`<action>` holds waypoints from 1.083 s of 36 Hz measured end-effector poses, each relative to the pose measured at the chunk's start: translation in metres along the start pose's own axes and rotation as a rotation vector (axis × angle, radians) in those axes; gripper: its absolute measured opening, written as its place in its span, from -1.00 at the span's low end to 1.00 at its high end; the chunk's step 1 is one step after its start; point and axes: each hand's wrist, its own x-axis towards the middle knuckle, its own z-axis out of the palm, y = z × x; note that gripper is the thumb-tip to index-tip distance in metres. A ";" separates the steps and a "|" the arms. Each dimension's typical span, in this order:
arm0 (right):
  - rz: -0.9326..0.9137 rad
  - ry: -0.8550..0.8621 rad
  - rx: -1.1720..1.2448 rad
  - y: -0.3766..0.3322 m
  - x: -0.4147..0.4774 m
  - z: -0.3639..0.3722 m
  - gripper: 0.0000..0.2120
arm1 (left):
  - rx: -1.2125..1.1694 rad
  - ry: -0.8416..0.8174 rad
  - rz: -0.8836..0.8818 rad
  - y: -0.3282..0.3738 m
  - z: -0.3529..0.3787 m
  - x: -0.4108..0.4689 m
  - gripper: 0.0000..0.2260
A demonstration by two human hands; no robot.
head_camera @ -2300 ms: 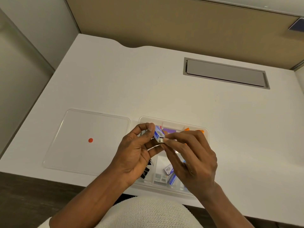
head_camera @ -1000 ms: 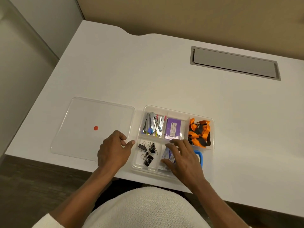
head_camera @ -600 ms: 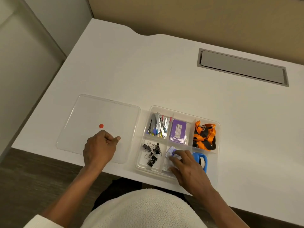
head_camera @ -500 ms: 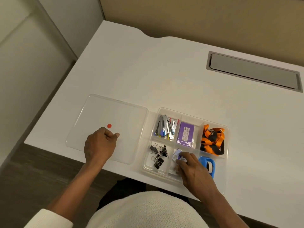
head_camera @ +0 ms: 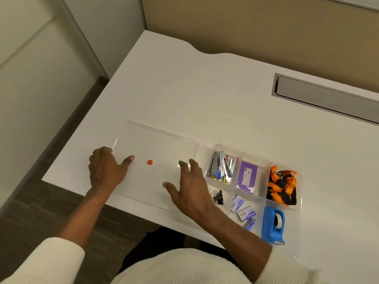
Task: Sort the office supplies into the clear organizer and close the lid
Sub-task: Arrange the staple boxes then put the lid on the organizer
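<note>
Head view: my left hand [head_camera: 105, 171] rests at the left edge of the clear lid [head_camera: 155, 148], fingers loosely spread; my right hand [head_camera: 191, 191] lies open on its right side — holding nothing. Beside it sits the organizer [head_camera: 299, 203], uncovered — stapler removers [head_camera: 222, 167], lanyard [head_camera: 282, 185], tape dispenser [head_camera: 272, 224] inside.

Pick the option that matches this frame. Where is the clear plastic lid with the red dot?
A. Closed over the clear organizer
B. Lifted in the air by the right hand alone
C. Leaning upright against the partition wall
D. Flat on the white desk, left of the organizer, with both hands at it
D: the clear plastic lid with the red dot lies flat on the white desk beside the clear organizer, left hand at its left edge, right hand on its right part.
</note>
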 end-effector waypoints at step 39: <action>0.453 0.671 0.456 0.067 -0.049 -0.097 -0.33 | -0.207 -0.207 0.200 0.116 0.004 -0.051 -0.27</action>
